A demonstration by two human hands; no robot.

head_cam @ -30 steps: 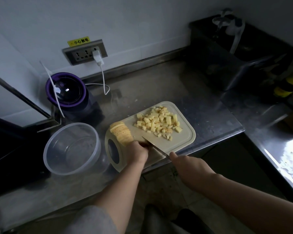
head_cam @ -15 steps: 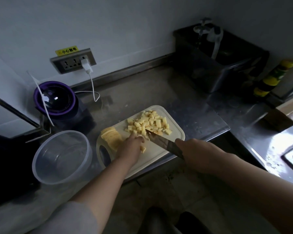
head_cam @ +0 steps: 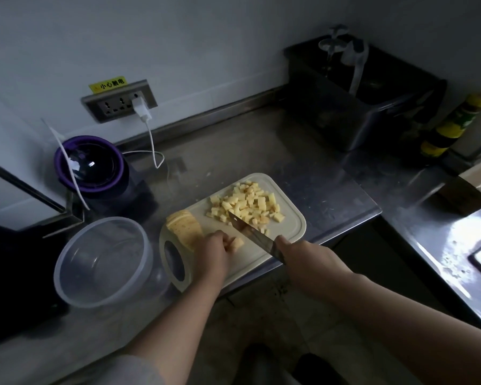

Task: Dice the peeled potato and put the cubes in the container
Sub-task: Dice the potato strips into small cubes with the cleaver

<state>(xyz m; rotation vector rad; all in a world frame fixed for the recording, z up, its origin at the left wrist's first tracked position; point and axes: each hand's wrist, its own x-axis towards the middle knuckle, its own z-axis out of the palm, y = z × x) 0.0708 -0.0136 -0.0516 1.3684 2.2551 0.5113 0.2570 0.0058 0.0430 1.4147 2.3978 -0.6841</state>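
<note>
At the counter [head_cam: 331,195] front edge, left hand [head_cam: 210,252] fingers [head_cam: 225,242] pinch a potato piece [head_cam: 238,243]; right hand [head_cam: 306,254] fingers curl round the knife [head_cam: 252,234].

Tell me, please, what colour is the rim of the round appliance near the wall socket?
The round appliance's rim is purple, best seen in the head view.

Potato cubes [head_cam: 246,205] on board [head_cam: 295,226], container [head_cam: 103,261] left

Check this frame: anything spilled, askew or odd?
Nothing stands out. Potato cubes all lie on the cutting board, none visible on the steel counter. The clear container stands upright and empty. Only note: the board's near edge sits close to the counter's front edge.
</note>
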